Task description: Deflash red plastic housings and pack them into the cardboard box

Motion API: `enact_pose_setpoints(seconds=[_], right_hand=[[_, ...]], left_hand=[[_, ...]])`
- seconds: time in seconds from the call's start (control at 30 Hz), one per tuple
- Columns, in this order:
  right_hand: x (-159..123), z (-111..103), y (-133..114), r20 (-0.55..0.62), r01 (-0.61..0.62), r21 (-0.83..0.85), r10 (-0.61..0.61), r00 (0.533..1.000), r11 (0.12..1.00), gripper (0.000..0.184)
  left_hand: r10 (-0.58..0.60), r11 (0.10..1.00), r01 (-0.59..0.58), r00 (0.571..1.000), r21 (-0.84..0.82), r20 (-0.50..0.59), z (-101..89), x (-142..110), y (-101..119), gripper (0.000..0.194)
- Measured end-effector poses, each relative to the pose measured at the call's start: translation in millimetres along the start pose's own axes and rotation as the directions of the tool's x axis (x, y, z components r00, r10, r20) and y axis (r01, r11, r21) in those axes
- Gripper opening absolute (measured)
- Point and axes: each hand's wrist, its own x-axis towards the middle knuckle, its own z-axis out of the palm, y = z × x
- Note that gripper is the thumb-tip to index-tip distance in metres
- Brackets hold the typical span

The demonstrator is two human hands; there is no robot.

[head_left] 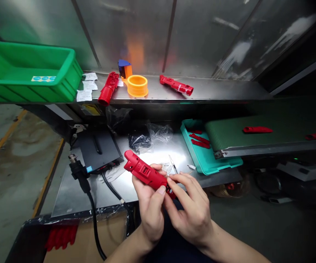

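A red plastic tool housing (pixel 148 173) with a slotted switch opening is held above the metal bench, its rounded end pointing up and left. My left hand (pixel 149 208) is wrapped around its underside, thumb pressed on the lower part. At the lower right end, the fingers of my right hand (pixel 192 208) close on the housing beside a dark patch with white marks; their tips partly hide that end. Just beyond my hands, a slim pen-like tool (pixel 172 164) lies on the bench.
Left stand a black box unit (pixel 99 149) and a corded heat tool (pixel 78 171). A teal tray (pixel 199 160) with red parts borders the green conveyor (pixel 234 128). The shelf bears a green bin (pixel 70 76), an orange tape dispenser (pixel 137 86) and red housings (pixel 176 86).
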Motion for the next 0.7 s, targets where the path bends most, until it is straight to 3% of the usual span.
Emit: enact_pose_setpoints(seconds=[0.07, 0.13, 0.2, 0.27, 0.37, 0.5, 0.57, 0.7], right_hand=[[-1.0, 1.7, 1.2, 0.035, -0.046, 0.072, 0.044, 0.998, 0.996, 0.039], [0.1, 1.7, 4.9, 0.13, -0.221, 0.26, 0.193, 0.973, 0.94, 0.042], [3.5, 0.8, 10.8, 0.279, -0.456, 0.446, 0.364, 0.889, 0.771, 0.039], [8.0, -0.1, 17.4, 0.41, -0.615, 0.525, 0.459, 0.788, 0.588, 0.031], [13.6, -0.6, 25.1, 0.512, -0.7, 0.549, 0.478, 0.714, 0.457, 0.027], [11.2, 0.4, 38.1, 0.561, -0.712, 0.607, 0.445, 0.698, 0.351, 0.035], [1.1, 1.4, 56.7, 0.56, -0.705, 0.602, 0.431, 0.708, 0.375, 0.047], [-41.7, 3.6, 133.2, 0.54, -0.702, 0.305, 0.49, 0.684, 0.644, 0.049]], left_hand=[[0.003, 1.0, -0.003, 1.0, -0.009, 0.016, -4.3, 2.3, 1.2, 0.047], [-0.022, 0.999, 0.025, 0.998, -0.036, 0.066, -9.7, 6.1, 2.0, 0.051], [-0.06, 0.996, 0.068, 0.99, -0.058, 0.128, -15.1, 10.1, 2.1, 0.053], [-0.092, 0.993, 0.103, 0.982, -0.056, 0.166, -19.0, 13.2, 0.9, 0.053], [-0.132, 0.99, 0.139, 0.976, -0.034, 0.173, -19.7, 15.4, -4.1, 0.051], [-0.129, 0.991, 0.132, 0.983, -0.015, 0.132, -12.7, 15.7, -10.5, 0.052], [-0.121, 0.993, 0.122, 0.988, -0.007, 0.095, -8.5, 16.2, -9.7, 0.055], [-0.23, 0.973, 0.23, 0.973, 0.025, 0.003, -2.2, 20.1, -5.1, 0.061]])
